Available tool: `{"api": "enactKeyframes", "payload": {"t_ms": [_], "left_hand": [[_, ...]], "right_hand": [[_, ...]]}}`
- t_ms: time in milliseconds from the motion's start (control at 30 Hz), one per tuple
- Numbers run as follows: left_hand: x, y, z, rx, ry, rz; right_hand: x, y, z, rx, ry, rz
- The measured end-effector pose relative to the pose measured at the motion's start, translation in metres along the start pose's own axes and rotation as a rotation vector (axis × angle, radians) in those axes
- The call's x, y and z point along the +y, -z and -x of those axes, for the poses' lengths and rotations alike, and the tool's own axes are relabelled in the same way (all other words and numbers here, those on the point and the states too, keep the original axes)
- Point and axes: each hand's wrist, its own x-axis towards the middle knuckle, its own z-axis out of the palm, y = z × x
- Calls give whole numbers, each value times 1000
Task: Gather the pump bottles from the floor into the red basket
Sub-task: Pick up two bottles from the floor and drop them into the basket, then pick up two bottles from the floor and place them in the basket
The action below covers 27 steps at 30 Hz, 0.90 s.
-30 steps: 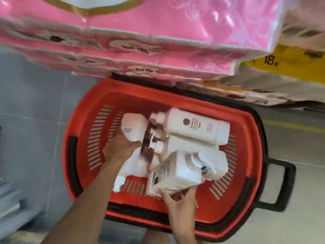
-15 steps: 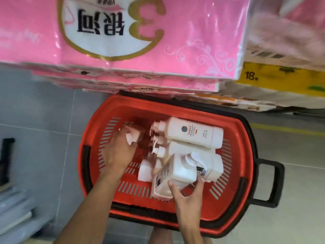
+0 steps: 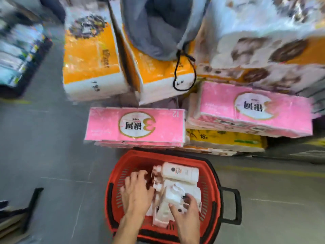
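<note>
Head view: the red basket sits on the floor right in front of me, its far rim close against a pink pack; the bottles lie inside it, white, on their sides, crowded toward the right half; I count at least three, though the blur keeps me from a sure number. My left hand is flat over the left part of the basket, fingers spread and reaching toward the bottle necks; it pinches nothing that I can see, and what lies under the palm is hidden. My right hand rests on the nearest bottle, thumb splayed out, fingers laid loosely over it rather than wrapped round; I judge it is steadying the bottle, not carrying it.

As for progress: every bottle I can see is already in the basket; the floor in sight to either side shows none, only a dark object at the left edge that I cannot make out; so the gathering looks done or nearly so, with only settling the pile left. The floor behind me and under the stacked packs is out of sight, so a stray one could remain there.
</note>
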Motion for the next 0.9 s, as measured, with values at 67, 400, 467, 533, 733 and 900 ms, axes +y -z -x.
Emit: {"api": "enactKeyframes", "payload": {"t_ms": [67,400,467,533,733,900], "left_hand": [[11,27,24,-6,-2,30],[37,130,104,52,-238,146],[36,147,110,80,-297,112],[40,159,115,91,-341,90],[97,181,145,83,-552,39],[177,182,187,95,-796,-58]], "right_hand": [[-24,15,18,-66,116,134],[-120,109,113,-99,227,441],[-124,125,130,-74,215,423],[-127,141,144,-28,222,405],[-131,201,169,84,202,434],[-104,271,187,196,164,480]]}}
